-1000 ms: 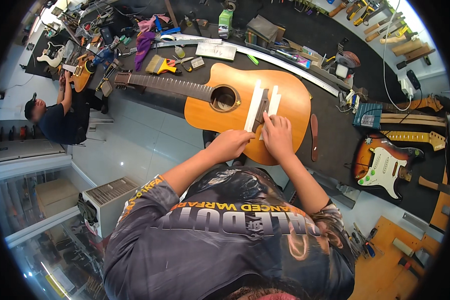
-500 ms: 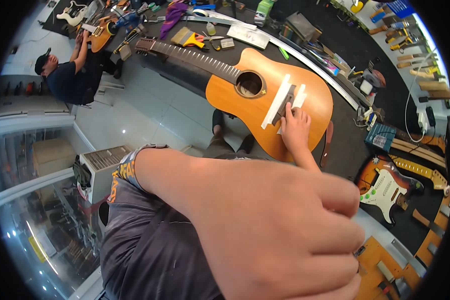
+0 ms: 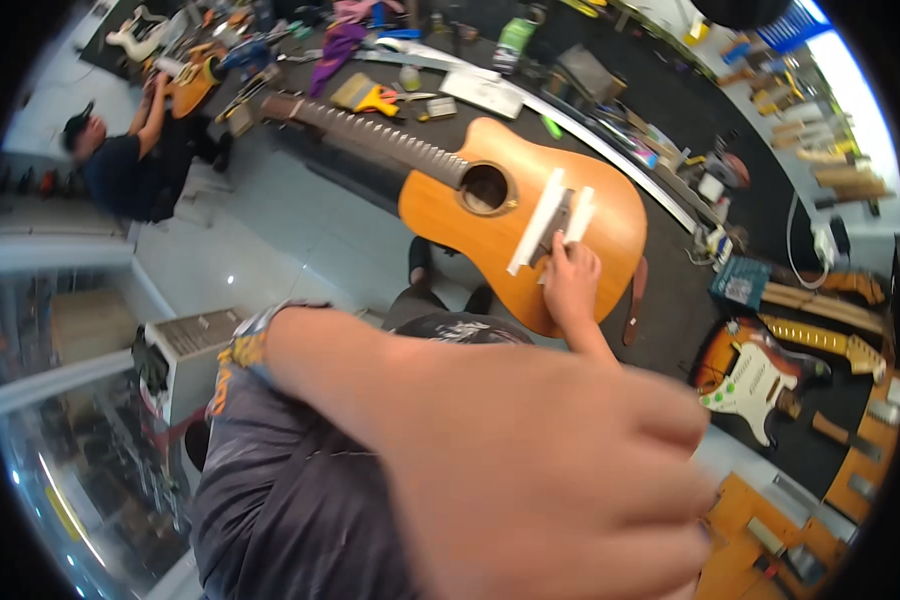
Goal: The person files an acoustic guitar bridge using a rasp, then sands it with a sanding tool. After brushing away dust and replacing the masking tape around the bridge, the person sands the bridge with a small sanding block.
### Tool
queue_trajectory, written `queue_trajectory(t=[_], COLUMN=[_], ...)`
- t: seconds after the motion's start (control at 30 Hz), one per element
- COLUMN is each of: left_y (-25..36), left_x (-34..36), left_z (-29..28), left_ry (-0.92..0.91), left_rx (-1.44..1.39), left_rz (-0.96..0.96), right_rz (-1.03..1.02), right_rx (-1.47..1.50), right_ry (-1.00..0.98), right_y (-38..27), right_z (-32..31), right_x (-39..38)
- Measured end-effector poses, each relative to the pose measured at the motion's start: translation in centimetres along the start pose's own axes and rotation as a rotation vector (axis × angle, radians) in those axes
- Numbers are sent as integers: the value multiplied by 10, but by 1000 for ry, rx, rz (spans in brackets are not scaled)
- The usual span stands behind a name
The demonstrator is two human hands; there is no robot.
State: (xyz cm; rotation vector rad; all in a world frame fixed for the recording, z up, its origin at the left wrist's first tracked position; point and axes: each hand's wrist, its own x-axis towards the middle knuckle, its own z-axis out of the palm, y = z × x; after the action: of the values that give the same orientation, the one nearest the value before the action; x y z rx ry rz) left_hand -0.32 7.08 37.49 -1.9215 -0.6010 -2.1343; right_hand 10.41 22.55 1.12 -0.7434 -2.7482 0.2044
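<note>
Head view: acoustic guitar point(image 3: 490, 190) lies flat on the dark bench point(image 3: 670, 270), neck running up-left. Right hand point(image 3: 570, 285) presses fingertips at the white-taped bridge point(image 3: 555, 225), grasping nothing; left hand point(image 3: 530, 470), loosely clenched, is raised near the lens, well apart.

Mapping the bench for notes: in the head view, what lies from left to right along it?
Seated co-worker → yellow-handled brush → acoustic guitar → right hand on its bridge → blue box → sunburst electric guitar.

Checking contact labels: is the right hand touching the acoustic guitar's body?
Touching. The head view shows the right hand resting on the acoustic guitar, fingertips at the white strips by the bridge.
</note>
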Motion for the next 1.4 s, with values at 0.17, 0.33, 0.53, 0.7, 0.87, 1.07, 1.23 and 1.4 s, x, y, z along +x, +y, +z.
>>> queue_trajectory(t=[0.17, 0.33, 0.53, 0.7, 0.87, 1.07, 1.23, 1.4], left_y=[-5, -44, -99, -169, -192, -226, -242, -228], left_x=[-51, -146, -397, -416, -441, -438, -437, -501], left_z=[-45, -193, -391, -445, -468, -485, -467, -536], left_ry=[-877, -1002, -281, -713, -608, -840, -944, -927], left_rx=[2, 61, 994, 1304, 1357, 1228, 954, 1038], left_rz=[-340, -1692, -1444, -1505, -1079, -1006, -1456, -1314], right_rz=[2, 102, 262, 372, 395, 532, 681, 670], right_rx=[69, 100, 10, -16, -9, -54, -61, -33], right_ry=[-2, 60, 90, 28, 2, 59, 93, 136], right_y=[-3, -23, -56, -113, -163, -203, -225, -237], right_z=[-8, -29, -34, -32, -21, -8, -8, -12], right_x=[0, -18, -63, -78, -87, -120, -132, -91])
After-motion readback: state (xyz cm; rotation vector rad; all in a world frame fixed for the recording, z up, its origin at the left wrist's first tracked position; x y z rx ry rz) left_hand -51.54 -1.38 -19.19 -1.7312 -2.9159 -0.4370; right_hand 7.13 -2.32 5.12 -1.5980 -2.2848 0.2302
